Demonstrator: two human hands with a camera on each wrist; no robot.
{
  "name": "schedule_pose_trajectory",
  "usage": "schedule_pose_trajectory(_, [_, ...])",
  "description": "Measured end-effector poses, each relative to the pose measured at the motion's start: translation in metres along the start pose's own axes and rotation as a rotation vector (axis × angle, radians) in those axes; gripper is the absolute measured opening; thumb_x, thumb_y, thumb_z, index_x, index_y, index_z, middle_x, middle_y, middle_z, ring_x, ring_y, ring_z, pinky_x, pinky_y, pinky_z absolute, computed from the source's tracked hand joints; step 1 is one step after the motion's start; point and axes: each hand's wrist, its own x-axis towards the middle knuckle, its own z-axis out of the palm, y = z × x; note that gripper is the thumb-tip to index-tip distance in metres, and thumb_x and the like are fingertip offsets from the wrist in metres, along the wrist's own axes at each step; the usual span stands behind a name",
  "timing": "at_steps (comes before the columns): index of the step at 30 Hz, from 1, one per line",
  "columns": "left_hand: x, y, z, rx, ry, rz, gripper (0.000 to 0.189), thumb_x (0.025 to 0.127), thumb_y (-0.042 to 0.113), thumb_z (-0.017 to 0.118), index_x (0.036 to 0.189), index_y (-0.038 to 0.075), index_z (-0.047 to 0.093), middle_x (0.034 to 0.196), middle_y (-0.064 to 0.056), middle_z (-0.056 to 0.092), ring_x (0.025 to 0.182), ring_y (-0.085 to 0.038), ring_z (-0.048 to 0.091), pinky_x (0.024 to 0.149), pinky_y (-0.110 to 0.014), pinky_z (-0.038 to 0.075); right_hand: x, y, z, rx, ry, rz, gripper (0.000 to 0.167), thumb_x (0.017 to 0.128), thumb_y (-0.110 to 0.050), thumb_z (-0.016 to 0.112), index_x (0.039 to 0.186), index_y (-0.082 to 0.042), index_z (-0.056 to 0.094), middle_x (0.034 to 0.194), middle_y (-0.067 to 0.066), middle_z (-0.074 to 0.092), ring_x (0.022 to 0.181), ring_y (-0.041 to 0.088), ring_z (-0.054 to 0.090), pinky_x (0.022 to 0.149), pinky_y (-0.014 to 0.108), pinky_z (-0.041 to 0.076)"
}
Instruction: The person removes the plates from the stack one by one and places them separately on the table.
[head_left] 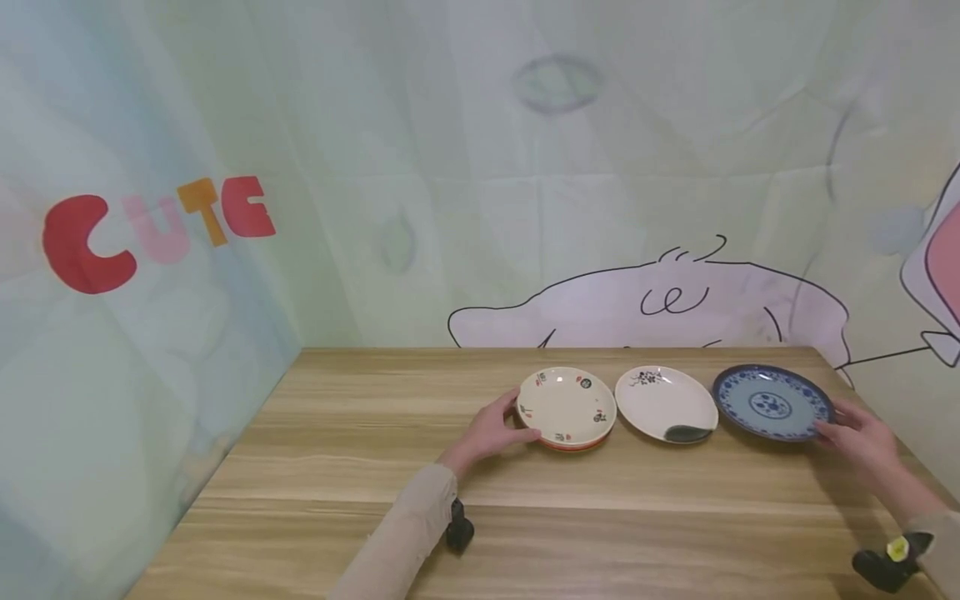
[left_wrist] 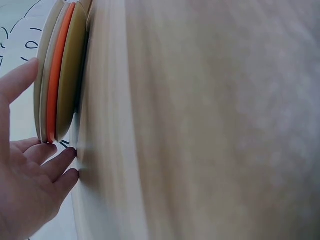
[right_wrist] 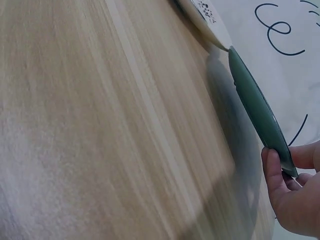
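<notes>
A stack of round plates [head_left: 566, 404] stands on the table, its top one cream with small printed motifs. From the side, the left wrist view shows pale rims, an orange plate [left_wrist: 59, 75] and a yellowish one [left_wrist: 71, 75]. My left hand [head_left: 493, 429] is at the stack's left side, thumb at the top rim and fingers spread along the edge, fingertips low by the tabletop. On the right, my right hand [head_left: 866, 437] pinches the rim of a blue patterned plate [head_left: 772, 404], thumb on top. Its green underside [right_wrist: 257, 105] shows raised, with a shadow below.
Between the stack and the blue plate lies a white oval plate [head_left: 656, 404] with a dark floral print and a green patch. The wooden table [head_left: 337, 467] ends at a printed curtain [head_left: 375, 208] behind and on the left. A black wrist camera [head_left: 459, 529] sits at the left sleeve.
</notes>
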Motion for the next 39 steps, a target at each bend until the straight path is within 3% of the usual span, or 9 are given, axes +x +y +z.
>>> schedule_pose_trajectory(5, [0.001,0.0,0.0,0.007,-0.004,0.009,0.088,0.074,0.037,0.073,0.142,0.007,0.027,0.141,-0.014,0.036,0.128,-0.028,0.037,0.108,-0.044,0.025,-0.002,0.004,0.0,0.062,-0.012,-0.025,0.063,0.089,0.0,0.045,0.136,0.015,0.005,0.135,0.043,0.014,0.06,-0.011,0.048,0.064,0.019,0.054])
schedule_pose_trajectory(13, [0.001,0.001,0.001,0.025,-0.006,0.007,0.088,0.074,0.037,0.073,0.142,0.006,0.026,0.141,-0.014,0.036,0.128,-0.028,0.037,0.108,-0.042,0.026,-0.003,0.01,0.0,0.077,-0.013,0.003,0.065,0.09,-0.001,0.046,0.136,0.015,0.004,0.135,0.043,0.013,0.06,-0.01,0.049,0.063,0.019,0.054])
schedule_pose_trajectory(30, [0.003,-0.001,0.001,0.015,-0.002,0.01,0.089,0.073,0.038,0.073,0.142,0.008,0.027,0.141,-0.014,0.036,0.127,-0.028,0.038,0.107,-0.045,0.026,-0.003,0.015,0.0,-0.012,-0.016,-0.012,0.07,0.089,-0.006,0.05,0.135,0.017,0.003,0.134,0.044,0.012,0.06,-0.017,0.04,0.061,0.017,0.053])
schedule_pose_trajectory(37, [0.005,0.0,0.0,0.018,-0.007,0.007,0.088,0.074,0.038,0.072,0.143,0.008,0.026,0.142,-0.013,0.035,0.128,-0.027,0.036,0.108,-0.043,0.025,-0.006,0.007,-0.001,-0.062,0.059,0.003,0.064,0.086,0.001,0.048,0.135,0.016,0.01,0.135,0.042,0.016,0.057,-0.013,0.041,0.053,0.016,0.051])
schedule_pose_trajectory(39, [0.005,0.0,0.0,0.014,-0.008,0.005,0.088,0.074,0.038,0.072,0.143,0.008,0.026,0.143,-0.012,0.034,0.129,-0.027,0.036,0.108,-0.043,0.025,-0.007,0.005,-0.004,-0.13,0.111,-0.011,0.06,0.085,0.001,0.047,0.134,0.017,0.017,0.132,0.042,0.024,0.058,-0.008,0.044,0.049,0.015,0.048])
